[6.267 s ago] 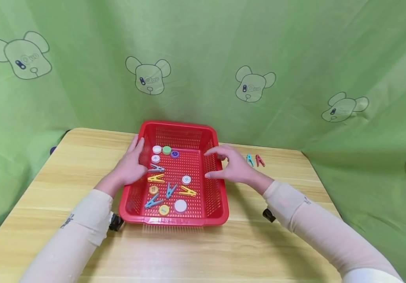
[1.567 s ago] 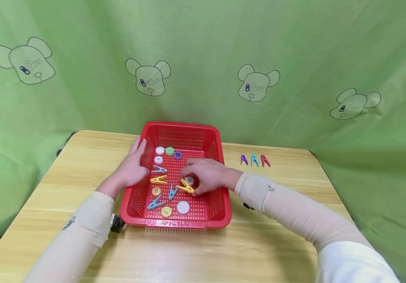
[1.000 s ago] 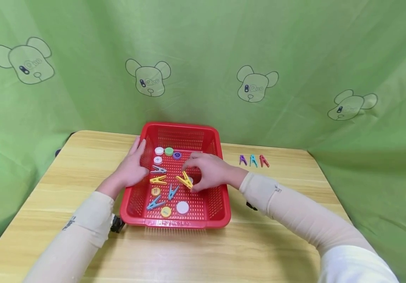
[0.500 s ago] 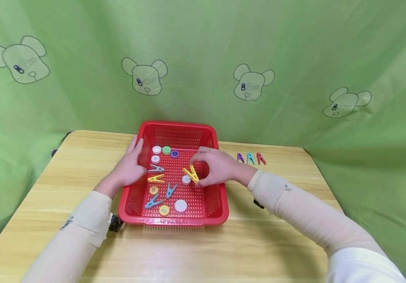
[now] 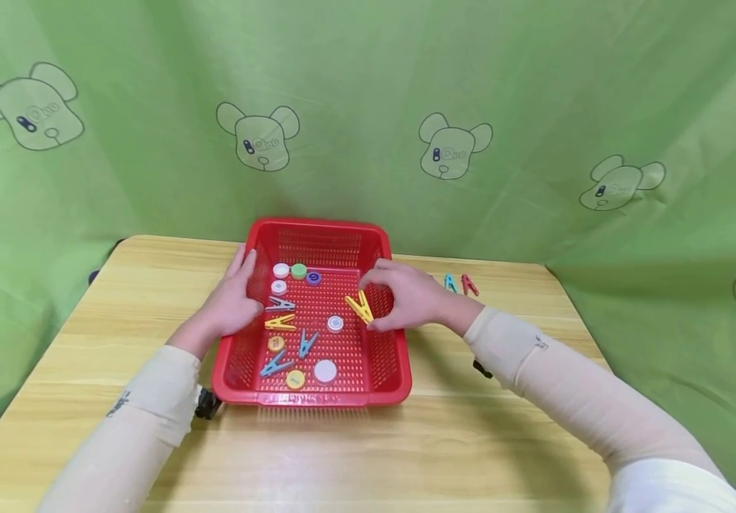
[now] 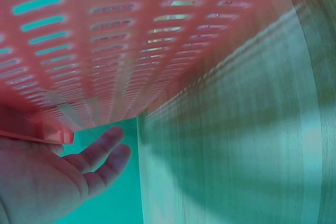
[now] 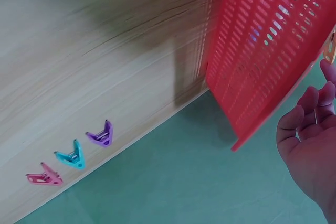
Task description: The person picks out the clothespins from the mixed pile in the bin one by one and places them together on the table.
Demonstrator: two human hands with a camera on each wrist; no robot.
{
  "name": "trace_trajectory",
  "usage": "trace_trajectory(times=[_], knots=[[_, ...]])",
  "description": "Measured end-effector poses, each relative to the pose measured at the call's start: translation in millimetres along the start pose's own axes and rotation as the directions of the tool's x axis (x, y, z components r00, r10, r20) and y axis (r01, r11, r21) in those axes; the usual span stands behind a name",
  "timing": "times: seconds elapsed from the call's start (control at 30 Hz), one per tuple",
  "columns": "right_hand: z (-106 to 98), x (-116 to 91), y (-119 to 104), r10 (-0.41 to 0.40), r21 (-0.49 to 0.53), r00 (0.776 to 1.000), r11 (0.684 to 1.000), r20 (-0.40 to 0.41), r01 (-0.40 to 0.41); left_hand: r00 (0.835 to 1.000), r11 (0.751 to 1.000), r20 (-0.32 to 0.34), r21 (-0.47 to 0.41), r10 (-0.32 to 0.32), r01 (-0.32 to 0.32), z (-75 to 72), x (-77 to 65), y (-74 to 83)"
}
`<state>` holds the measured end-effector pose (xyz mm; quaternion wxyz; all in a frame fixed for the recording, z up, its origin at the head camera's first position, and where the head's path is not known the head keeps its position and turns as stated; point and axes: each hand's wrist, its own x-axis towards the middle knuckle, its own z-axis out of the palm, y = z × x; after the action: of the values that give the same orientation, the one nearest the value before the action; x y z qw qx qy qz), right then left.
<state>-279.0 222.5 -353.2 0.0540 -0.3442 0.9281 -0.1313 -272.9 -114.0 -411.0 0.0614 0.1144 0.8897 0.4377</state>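
Observation:
In the head view a red basket stands on the wooden table. My left hand holds its left rim, thumb inside; in the left wrist view the hand's other fingers reach along the outside. My right hand pinches a yellow clothespin between thumb and forefinger, close over the right part of the basket. Inside lie another yellow clothespin, a grey one, blue clothespins, and several bottle caps, such as a green cap and a large white cap.
Right of the basket, near the table's back edge, a purple clothespin, a turquoise clothespin and a red clothespin lie in a row. A green curtain hangs behind the table.
A purple clothespin has joined the row on the table since the oldest frame. My right hand has lifted the yellow clothespin off the basket floor, moving right and back. My left hand keeps its place.

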Motion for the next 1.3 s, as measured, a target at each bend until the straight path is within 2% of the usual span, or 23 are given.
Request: trace_trajectory(times=[0.53, 0.9, 1.1, 1.3], knots=[[-4, -21, 15, 0.004, 0.139, 0.995, 0.990, -0.099, 0.010, 1.000, 1.000, 0.006, -0.007, 0.002, -0.002, 0.0, -2.7, 1.9], [-6, -43, 32, 0.020, 0.176, 0.984, 0.984, -0.175, 0.012, 1.000, 1.000, 0.009, -0.007, -0.005, 0.005, 0.2, -0.9, -0.2], [-7, -54, 39, 0.055, 0.167, 0.981, 0.986, -0.186, -0.024, 1.000, 1.000, 0.011, -0.012, 0.002, -0.002, -0.4, -1.0, -0.7], [-4, -64, 51, 0.060, 0.183, 0.978, 0.983, -0.201, -0.023, 1.000, 1.000, 0.014, -0.013, 0.008, -0.008, -0.9, -1.8, 1.2]])
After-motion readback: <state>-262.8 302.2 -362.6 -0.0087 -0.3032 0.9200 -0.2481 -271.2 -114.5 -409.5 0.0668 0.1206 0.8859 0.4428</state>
